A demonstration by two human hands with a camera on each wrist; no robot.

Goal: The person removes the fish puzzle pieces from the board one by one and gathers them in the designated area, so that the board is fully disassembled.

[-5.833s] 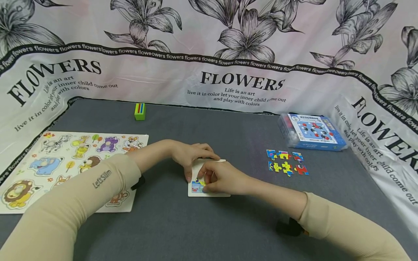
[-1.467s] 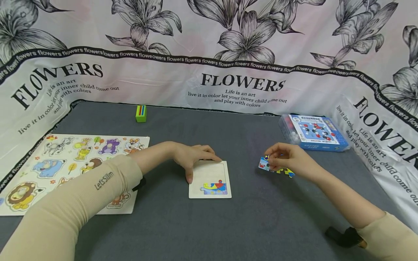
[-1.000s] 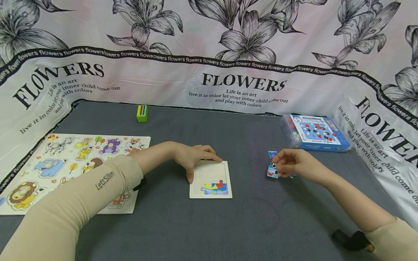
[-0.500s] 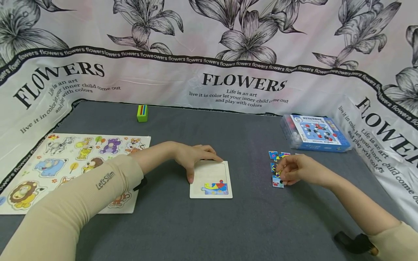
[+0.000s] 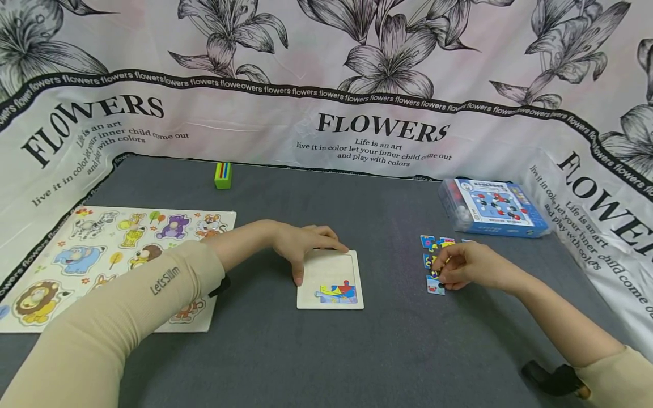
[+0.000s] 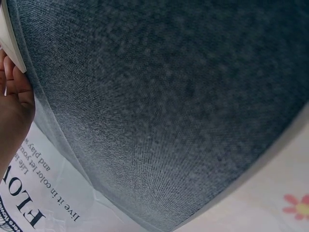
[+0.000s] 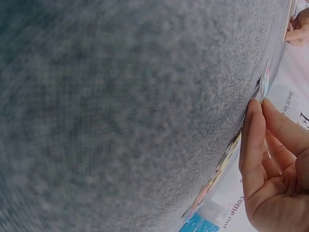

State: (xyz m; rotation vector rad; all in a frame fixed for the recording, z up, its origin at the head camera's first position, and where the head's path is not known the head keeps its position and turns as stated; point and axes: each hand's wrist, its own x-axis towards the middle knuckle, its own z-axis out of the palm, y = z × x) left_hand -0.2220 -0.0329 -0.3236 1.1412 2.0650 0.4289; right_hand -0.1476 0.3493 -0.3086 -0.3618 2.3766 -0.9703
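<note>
In the head view my left hand (image 5: pixel 308 243) holds the white puzzle tray (image 5: pixel 318 269) at its upper left corner, thumb along the left side and fingers at the far edge. A joined patch of puzzle pieces (image 5: pixel 336 293), yellow, red and blue, lies in the tray's lower right part. My right hand (image 5: pixel 471 265) pinches a light blue puzzle piece with a red crab (image 5: pixel 435 285) between thumb and forefinger, low at the table. Other loose puzzle pieces (image 5: pixel 427 242) lie just beyond, partly hidden by the hand. The right wrist view shows the fingertips on the piece's edge.
A white board with animal pictures (image 5: pixel 79 260) lies at the left, under the left forearm. At the back stands a small green block (image 5: pixel 223 175) with coloured stripes. A blue box (image 5: pixel 495 207) sits at the back right, before the printed cloth (image 5: pixel 245 136).
My right hand has gone from the tray to the loose pieces on the right, bringing the crab piece out, then lowering it toward me beside them. My left hand stays on the tray.
</note>
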